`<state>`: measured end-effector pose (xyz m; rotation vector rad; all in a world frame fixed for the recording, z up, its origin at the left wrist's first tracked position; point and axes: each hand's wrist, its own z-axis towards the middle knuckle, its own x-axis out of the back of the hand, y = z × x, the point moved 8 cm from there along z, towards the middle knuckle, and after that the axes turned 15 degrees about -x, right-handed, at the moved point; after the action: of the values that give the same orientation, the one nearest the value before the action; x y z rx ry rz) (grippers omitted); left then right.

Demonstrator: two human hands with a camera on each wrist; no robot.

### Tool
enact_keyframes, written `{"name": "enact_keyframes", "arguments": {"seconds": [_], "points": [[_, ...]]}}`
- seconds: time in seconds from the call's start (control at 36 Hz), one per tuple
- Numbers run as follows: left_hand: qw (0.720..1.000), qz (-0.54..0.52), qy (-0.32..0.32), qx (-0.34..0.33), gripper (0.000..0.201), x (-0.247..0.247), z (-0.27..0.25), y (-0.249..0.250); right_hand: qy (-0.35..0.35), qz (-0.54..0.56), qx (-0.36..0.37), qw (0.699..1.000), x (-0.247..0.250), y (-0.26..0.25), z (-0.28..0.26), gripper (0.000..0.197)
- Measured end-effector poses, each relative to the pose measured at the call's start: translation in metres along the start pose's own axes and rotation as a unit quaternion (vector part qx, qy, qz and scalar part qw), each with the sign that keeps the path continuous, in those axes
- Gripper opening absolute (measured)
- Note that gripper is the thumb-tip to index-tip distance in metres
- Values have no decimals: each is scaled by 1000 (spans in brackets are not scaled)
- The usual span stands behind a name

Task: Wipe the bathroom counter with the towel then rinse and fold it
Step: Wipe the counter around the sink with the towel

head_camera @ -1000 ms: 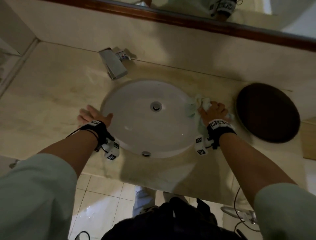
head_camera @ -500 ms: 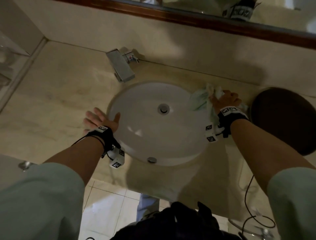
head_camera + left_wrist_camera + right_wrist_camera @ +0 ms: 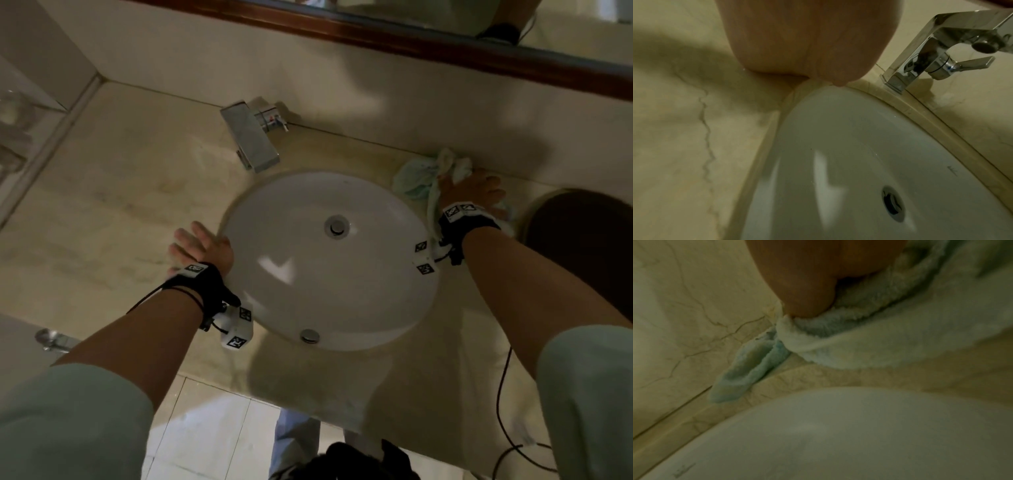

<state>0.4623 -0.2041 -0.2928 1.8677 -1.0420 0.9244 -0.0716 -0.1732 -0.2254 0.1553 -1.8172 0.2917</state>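
A crumpled pale green and white towel [image 3: 416, 180] lies on the beige marble counter [image 3: 120, 205], behind the right rim of the white oval sink [image 3: 308, 291] and close to the back wall. My right hand [image 3: 472, 192] sits on top of it, fingers bunching the cloth. The right wrist view shows the towel [image 3: 859, 344] pressed to the counter under that hand [image 3: 807, 280]. My left hand [image 3: 197, 245] rests flat on the counter at the sink's left rim, fingers straight and holding nothing. In the left wrist view its thumb side [image 3: 797, 40] touches the rim.
A chrome faucet [image 3: 253, 140] stands behind the sink at the left. A dark round object [image 3: 582, 240] lies on the counter just right of my right hand. A wood-framed mirror [image 3: 411, 37] runs along the wall. A black cable [image 3: 503, 411] hangs at the counter's front right.
My right hand has slid the towel along the sink's right rim, away from me toward the back wall. My left hand has stayed at the left rim.
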Motion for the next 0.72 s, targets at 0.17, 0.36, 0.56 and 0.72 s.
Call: {"name": "enact_keyframes", "arguments": {"seconds": [0.17, 0.36, 0.56, 0.72], "points": [[1000, -4, 11, -29, 75, 8, -7, 11, -10, -31, 48, 998, 2, -3, -12, 80], [1000, 9, 3, -19, 92, 7, -6, 10, -19, -57, 88, 994, 8, -5, -20, 77], [1000, -4, 14, -26, 96, 9, -11, 14, -73, -66, 129, 987, 12, -3, -20, 65], [999, 19, -26, -30, 103, 13, -11, 11, -46, -94, 188, 977, 2, 21, -55, 59]]}}
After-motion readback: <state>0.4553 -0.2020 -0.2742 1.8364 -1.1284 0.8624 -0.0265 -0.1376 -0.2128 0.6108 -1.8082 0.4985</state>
